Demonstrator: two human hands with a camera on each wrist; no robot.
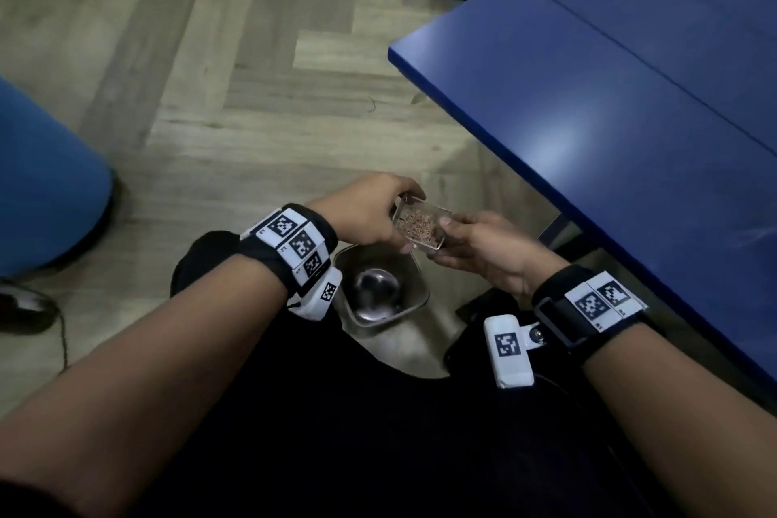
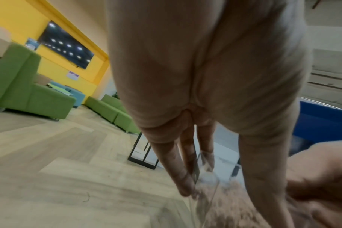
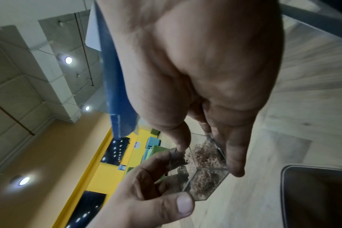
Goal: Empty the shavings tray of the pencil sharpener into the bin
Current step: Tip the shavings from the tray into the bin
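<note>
head view: a seated person holds a clear shavings tray (image 1: 420, 228) between both hands above a steel bin (image 1: 380, 294) that stands open on the herringbone wood floor (image 1: 218, 105) between the knees; the tray is filled with brown pencil shavings (image 1: 417, 225) and sits roughly level, just above the bin's far rim; the left hand (image 1: 370, 214) pinches the tray's left side, fingers curled over its far edge and thumb at the near corner; the right hand (image 1: 483, 248) grips the right side, thumb on the upper rim and fingers tucked beneath; both wrists wear black straps carrying square-patterned marker tags; a blue table (image 1: 622, 105) fills the right of the frame, its corner just beyond the hands; a blue seat (image 1: 46, 181) edges in at left; right wrist view shows the tray (image 3: 203, 166) as a transparent box with a partition, shavings on either side of it, and the dark bin opening (image 3: 318, 197) at lower right; left wrist view, blurred, shows green sofas (image 2: 33, 98) against a yellow wall (image 2: 16, 20).
</note>
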